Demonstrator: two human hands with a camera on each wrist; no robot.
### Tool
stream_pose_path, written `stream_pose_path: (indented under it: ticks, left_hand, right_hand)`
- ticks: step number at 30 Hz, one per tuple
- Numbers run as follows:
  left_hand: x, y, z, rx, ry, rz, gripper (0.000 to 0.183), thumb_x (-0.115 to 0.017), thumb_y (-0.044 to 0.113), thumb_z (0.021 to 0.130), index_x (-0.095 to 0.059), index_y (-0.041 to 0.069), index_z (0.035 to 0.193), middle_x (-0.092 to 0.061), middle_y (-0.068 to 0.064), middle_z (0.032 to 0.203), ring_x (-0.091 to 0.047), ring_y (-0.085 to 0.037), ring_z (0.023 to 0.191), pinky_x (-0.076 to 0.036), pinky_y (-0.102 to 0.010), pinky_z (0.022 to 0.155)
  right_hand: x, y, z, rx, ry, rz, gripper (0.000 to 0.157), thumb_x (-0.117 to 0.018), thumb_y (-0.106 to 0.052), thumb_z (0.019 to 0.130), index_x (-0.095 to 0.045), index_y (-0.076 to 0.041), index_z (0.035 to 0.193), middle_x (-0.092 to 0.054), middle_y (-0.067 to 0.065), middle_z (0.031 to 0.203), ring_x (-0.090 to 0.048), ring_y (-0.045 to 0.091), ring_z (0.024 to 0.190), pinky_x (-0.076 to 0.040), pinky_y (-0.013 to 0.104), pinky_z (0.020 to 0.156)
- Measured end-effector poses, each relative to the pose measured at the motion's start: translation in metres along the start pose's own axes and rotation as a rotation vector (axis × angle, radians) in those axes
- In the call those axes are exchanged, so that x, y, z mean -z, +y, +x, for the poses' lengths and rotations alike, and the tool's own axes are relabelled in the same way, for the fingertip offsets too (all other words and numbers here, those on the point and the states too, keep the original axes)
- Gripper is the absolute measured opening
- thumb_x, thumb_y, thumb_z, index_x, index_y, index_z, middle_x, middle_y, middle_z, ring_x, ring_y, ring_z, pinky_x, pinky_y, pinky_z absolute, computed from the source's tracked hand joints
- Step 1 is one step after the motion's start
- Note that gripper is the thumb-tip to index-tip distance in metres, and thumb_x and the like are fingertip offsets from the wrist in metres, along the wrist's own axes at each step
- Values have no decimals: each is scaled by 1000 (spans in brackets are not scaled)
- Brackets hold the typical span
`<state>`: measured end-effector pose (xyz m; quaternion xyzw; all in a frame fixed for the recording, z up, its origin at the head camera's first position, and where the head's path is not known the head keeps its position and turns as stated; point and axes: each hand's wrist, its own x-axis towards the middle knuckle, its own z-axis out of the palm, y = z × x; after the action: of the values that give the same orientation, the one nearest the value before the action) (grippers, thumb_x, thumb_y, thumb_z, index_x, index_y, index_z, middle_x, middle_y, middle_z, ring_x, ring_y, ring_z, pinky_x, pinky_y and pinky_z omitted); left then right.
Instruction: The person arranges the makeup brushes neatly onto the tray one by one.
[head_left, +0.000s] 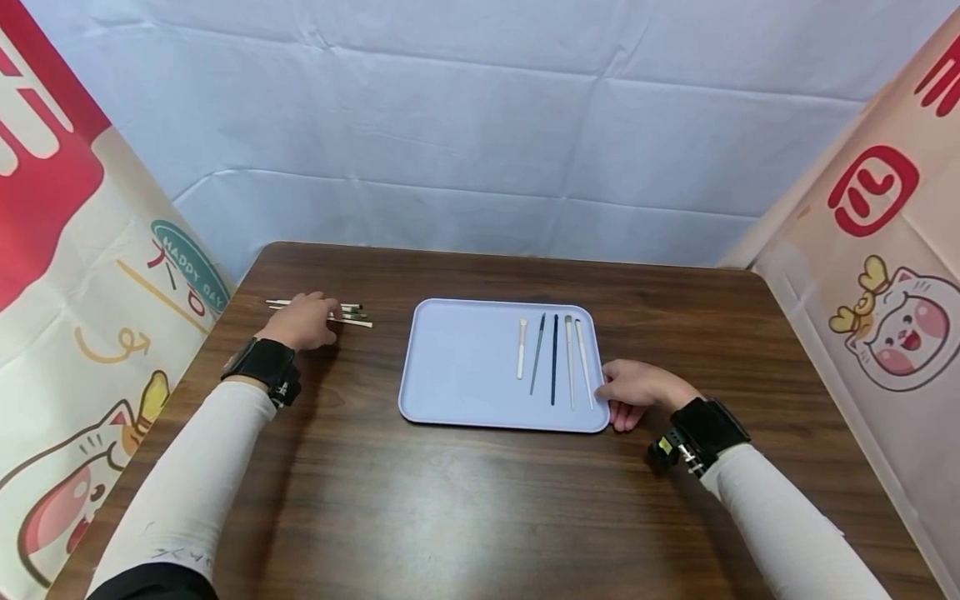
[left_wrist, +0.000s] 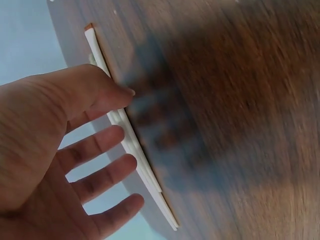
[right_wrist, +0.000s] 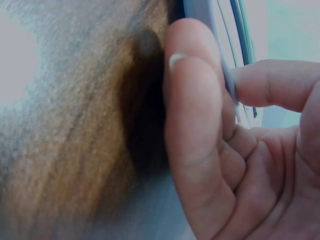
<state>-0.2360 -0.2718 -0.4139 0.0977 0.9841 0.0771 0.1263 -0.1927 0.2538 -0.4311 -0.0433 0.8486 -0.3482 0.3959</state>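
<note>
1. Treat the middle of the tray (head_left: 467,367) as the clock's centre, 12 being away from the person. The loose pile of sticks (brushes, I'd say) (head_left: 354,322) lies on the table (head_left: 465,500) between 9 and 10, well apart from the tray.

2. Left hand (head_left: 302,321) is over that pile. Its wrist view has the thumb across the pale handles and the other fingers loosely spread, but I can't tell whether anything is actually pinched.

3. Right hand (head_left: 637,390) is gripping the tray's edge just past 3, thumb on top and fingers tucked against the outside.

4. Five brushes (head_left: 555,360) sit in the tray toward 3, side by side, running roughly 12 to 6 with a bit of tilt. Handles are mixed: pale, greyish, one near black.

5. Handling guess: the sticks should be super light and stiff, a bit slick, and likely to roll if nudged. I'd pinch one mid-handle with thumb and fingertip and leave any bristly end alone, since that's probably the soft, easily bent bit.

6. The tray looks like thin, rigid plastic, light enough to skid, so the raised rim seems the spot to hold.
</note>
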Motion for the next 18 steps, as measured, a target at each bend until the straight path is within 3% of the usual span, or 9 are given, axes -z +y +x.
stream_pose_path:
  ticks: [12,18]
  left_hand:
    - [-3,-10,7,-28,18,47,28,-69,7,91,-64,4,119,-59,-24,127,-50,-46,121,-47,-60,92]
    - [-1,-14,12,-87,-2,49,23,-70,7,91,-66,2,113,-64,-22,114,-60,-38,105,-49,-53,86]
  right_hand:
    - [0,0,0,0,-1,6,8,-51,-7,100,-53,1,99,-66,9,67,-65,13,51,-56,28,50]
    - [0,1,2,-2,2,2,8,-51,-7,100,-53,1,99,-66,10,67,-65,13,51,-56,28,50]
